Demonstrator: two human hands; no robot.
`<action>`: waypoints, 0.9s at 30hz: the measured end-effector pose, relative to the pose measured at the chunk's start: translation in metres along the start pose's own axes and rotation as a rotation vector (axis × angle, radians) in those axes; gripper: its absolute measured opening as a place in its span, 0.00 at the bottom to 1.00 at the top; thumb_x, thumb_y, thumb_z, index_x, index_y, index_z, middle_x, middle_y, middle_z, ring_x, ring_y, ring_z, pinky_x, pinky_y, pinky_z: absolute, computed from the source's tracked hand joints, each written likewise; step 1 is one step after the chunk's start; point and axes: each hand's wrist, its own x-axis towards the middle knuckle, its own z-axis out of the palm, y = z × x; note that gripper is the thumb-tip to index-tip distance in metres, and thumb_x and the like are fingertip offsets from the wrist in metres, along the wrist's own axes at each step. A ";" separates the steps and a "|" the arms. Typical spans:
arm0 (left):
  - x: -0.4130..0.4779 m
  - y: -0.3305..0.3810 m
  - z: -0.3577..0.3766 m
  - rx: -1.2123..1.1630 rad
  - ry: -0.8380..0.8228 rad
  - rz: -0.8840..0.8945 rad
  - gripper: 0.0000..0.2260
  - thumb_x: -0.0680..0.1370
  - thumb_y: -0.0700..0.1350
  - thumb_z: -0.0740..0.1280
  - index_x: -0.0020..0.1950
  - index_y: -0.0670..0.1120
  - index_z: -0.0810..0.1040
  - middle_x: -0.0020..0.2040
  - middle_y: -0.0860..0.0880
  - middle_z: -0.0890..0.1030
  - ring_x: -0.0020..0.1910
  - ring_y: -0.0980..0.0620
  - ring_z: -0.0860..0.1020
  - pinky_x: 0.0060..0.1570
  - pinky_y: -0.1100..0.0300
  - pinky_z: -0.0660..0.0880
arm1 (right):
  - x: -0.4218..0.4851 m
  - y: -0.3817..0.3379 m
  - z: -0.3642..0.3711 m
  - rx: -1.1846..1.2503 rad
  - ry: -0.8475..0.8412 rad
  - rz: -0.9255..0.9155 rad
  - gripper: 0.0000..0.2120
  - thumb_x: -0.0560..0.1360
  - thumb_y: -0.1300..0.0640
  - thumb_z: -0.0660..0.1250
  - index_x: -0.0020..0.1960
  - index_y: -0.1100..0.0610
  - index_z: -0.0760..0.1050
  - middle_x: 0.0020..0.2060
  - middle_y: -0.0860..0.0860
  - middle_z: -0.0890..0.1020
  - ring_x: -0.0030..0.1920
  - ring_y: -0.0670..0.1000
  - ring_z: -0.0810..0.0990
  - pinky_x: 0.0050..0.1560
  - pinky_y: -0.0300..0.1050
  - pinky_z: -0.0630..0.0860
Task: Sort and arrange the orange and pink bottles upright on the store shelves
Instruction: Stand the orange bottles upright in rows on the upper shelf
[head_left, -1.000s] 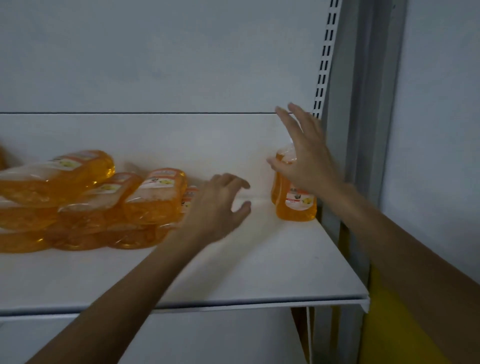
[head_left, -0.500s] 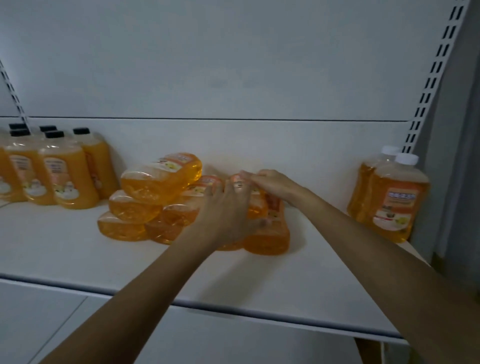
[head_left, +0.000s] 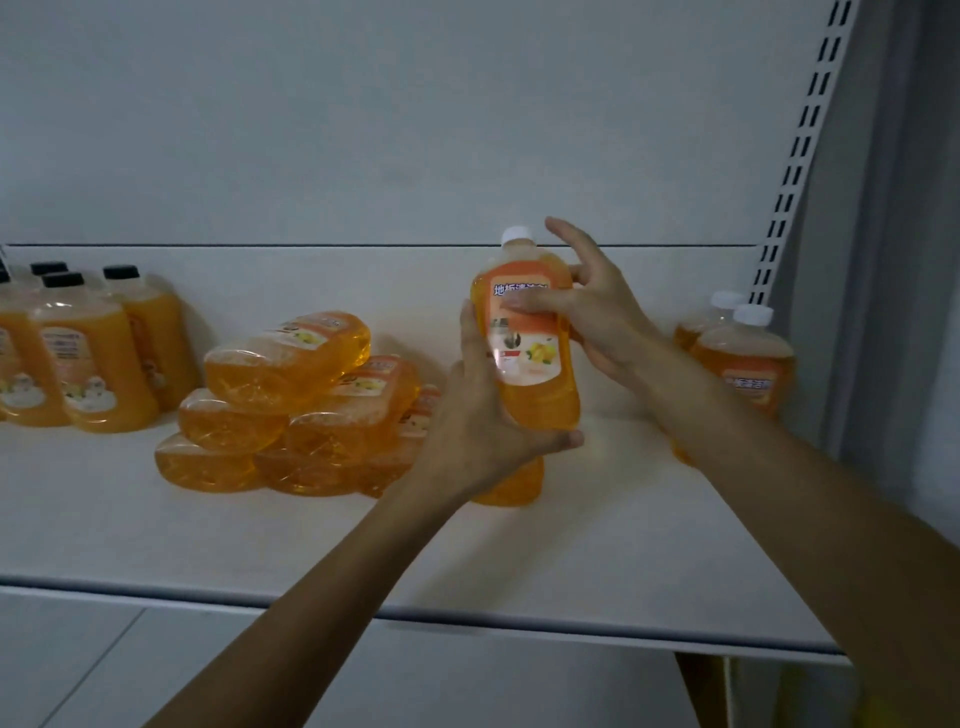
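Two white-capped bottles (head_left: 748, 364) are standing, a pile (head_left: 291, 405) is waiting; left hand (head_left: 483, 421) and right hand (head_left: 605, 317) are gripping one orange bottle (head_left: 532, 358) upright.

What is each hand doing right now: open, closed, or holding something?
Left hand: grips the lower part of the white-capped orange bottle.
Right hand: holds the same bottle's upper part, thumb across the label.

Left hand (head_left: 478, 415), right hand (head_left: 597, 312) raised, fingers (head_left: 563, 441) gripping

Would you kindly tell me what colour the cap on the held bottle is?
White cap, clearest in the head view.
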 end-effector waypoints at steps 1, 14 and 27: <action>0.000 0.003 0.005 -0.073 -0.015 0.013 0.56 0.66 0.50 0.77 0.75 0.51 0.34 0.61 0.66 0.64 0.57 0.70 0.69 0.48 0.81 0.66 | -0.005 -0.004 -0.008 -0.037 -0.013 -0.019 0.39 0.66 0.62 0.76 0.71 0.44 0.63 0.56 0.54 0.74 0.52 0.54 0.80 0.49 0.48 0.81; -0.009 -0.003 0.113 -0.201 -0.054 0.089 0.56 0.62 0.44 0.80 0.76 0.56 0.42 0.71 0.52 0.63 0.67 0.55 0.68 0.63 0.52 0.73 | -0.063 0.001 -0.098 -0.894 -0.177 -0.103 0.42 0.65 0.54 0.78 0.72 0.44 0.58 0.61 0.50 0.73 0.54 0.49 0.76 0.46 0.37 0.78; -0.014 -0.006 0.114 0.274 -0.197 -0.036 0.34 0.76 0.48 0.65 0.76 0.46 0.50 0.71 0.42 0.62 0.69 0.44 0.63 0.65 0.53 0.64 | -0.025 0.021 -0.089 -1.320 -0.059 -0.137 0.43 0.66 0.55 0.77 0.74 0.51 0.56 0.67 0.54 0.65 0.66 0.54 0.66 0.50 0.44 0.70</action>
